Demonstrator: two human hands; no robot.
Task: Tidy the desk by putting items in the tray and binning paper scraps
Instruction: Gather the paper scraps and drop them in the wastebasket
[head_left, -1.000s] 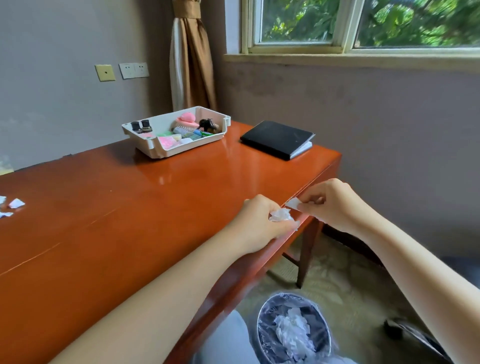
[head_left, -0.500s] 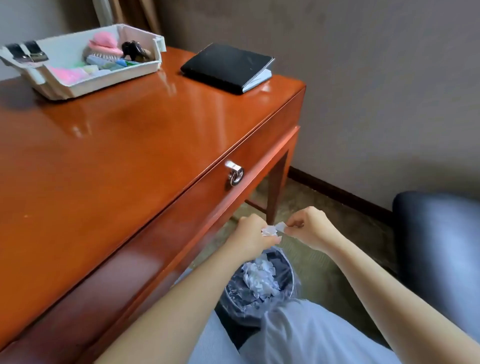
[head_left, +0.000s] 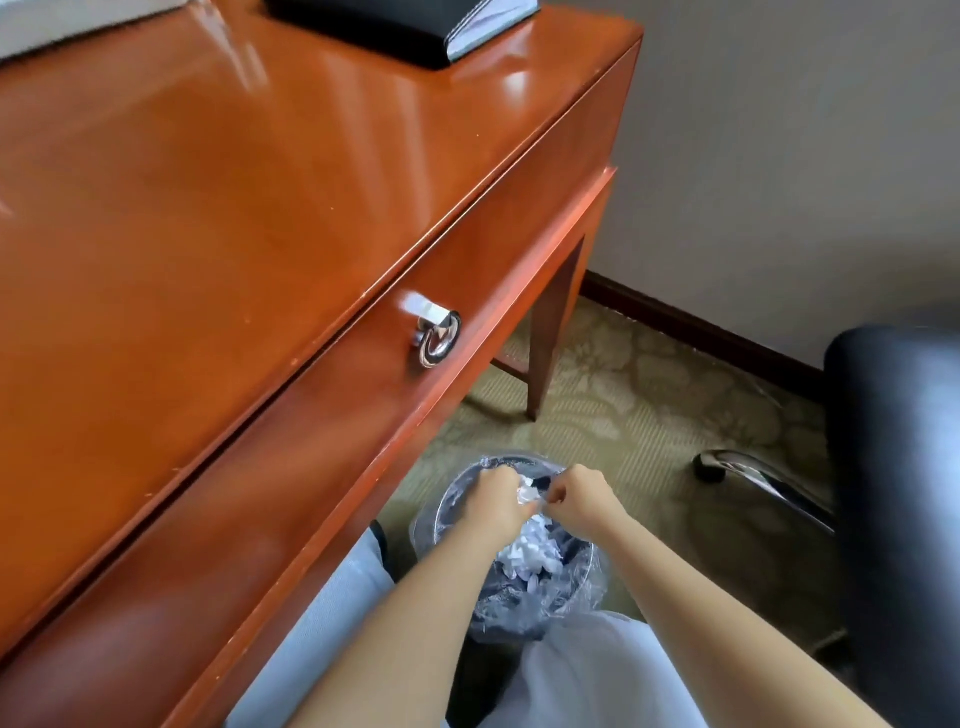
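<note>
While my left hand and right hand both pinch crumpled paper scraps, they hover together directly above the lined bin beside the desk.

This looks to me like a hotel room or a home study. My surface is a glossy reddish wooden desk with a drawer and a metal ring pull. A black folder lies at its far corner. The floor has patterned olive carpet, with a dark skirting board below a plain wall. A black padded chair stands on my right. A small bag-lined bin of paper scraps sits by my knees.
</note>
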